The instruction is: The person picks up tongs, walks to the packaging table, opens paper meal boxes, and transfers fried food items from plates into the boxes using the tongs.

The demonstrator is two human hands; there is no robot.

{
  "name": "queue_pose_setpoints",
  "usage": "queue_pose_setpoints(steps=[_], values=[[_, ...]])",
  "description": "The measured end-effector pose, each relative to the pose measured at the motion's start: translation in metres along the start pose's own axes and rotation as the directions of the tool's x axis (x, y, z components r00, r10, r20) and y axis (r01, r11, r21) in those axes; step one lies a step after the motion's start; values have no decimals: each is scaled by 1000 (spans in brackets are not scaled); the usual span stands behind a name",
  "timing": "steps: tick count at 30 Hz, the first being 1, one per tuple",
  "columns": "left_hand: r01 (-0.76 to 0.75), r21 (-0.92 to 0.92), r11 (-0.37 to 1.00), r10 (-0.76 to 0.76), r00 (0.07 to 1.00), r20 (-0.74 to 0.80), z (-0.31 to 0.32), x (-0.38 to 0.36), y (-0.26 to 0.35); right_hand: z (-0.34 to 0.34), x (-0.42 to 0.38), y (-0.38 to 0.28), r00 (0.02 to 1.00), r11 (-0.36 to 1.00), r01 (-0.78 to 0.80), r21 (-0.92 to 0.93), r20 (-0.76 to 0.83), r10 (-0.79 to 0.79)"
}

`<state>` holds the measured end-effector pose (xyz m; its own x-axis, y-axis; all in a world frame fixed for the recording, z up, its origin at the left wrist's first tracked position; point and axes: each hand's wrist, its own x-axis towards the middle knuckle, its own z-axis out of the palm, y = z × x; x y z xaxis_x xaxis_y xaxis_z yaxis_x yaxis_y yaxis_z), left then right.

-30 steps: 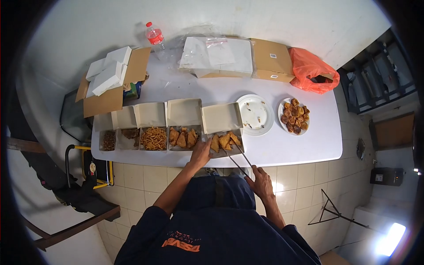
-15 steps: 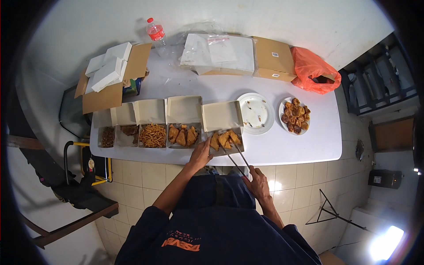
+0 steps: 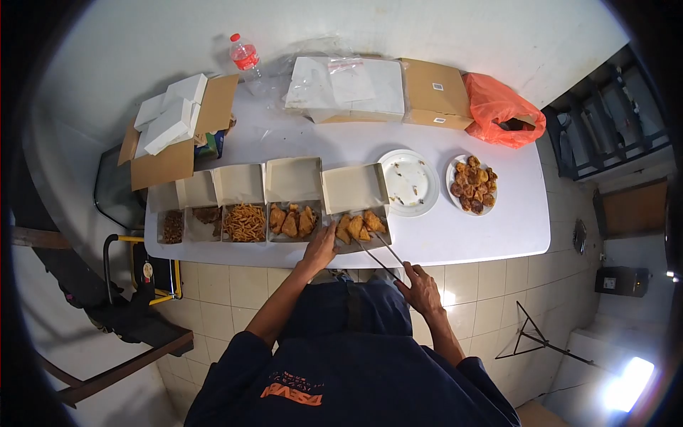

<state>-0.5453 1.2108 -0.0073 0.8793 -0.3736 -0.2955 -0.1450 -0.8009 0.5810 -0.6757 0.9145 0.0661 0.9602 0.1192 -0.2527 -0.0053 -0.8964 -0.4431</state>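
Note:
My right hand [image 3: 422, 290] is closed on a pair of metal tongs [image 3: 381, 262]. The tong tips reach into an open cardboard food box [image 3: 364, 245] at the front edge of the table, among fried golden-brown pieces [image 3: 356, 228]. At this box's left front corner, my left hand [image 3: 321, 245] grips the side wall. The lid [image 3: 353, 188] stands folded back. Just left of that hand sits another open box with fried pieces [image 3: 290, 222]. Behind the worked box, to the right, lies a white plate [image 3: 411, 178] with a few crumbs.
Farther left stand open boxes of fried strips [image 3: 245, 223] and darker food [image 3: 172, 226]. A plate of browned round pieces [image 3: 473, 186] is at right. Along the back are a carton of white boxes [image 3: 165, 167], a bottle [image 3: 245, 57], cartons [image 3: 435, 92] and a red bag [image 3: 498, 110].
The tongs and my right hand have shifted slightly, with the tips still at the fried pieces. My left hand stays at the box. The whole view has tilted a little.

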Motion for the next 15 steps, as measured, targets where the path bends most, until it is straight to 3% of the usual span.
queue_pose_setpoints(steps=[6,9,12,13,15], values=[[14,-55,998,-13,1000,23,-2,2,0,-4,-2,-7,999,997,-25,76,-25,27],[-56,9,998,57,995,-79,-1,3,-4,-5,-3,-10,998,992,-18,129,-59,26],[54,12,998,-53,996,-66,-5,4,4,-5,-8,-9,995,995,-2,101,-96,12],[26,-4,1000,-26,996,-86,-7,5,7,-6,-8,-8,994,997,6,77,-108,2],[-21,-35,999,17,992,-126,-10,-1,13,-14,-9,-11,993,975,-46,219,-98,69]])
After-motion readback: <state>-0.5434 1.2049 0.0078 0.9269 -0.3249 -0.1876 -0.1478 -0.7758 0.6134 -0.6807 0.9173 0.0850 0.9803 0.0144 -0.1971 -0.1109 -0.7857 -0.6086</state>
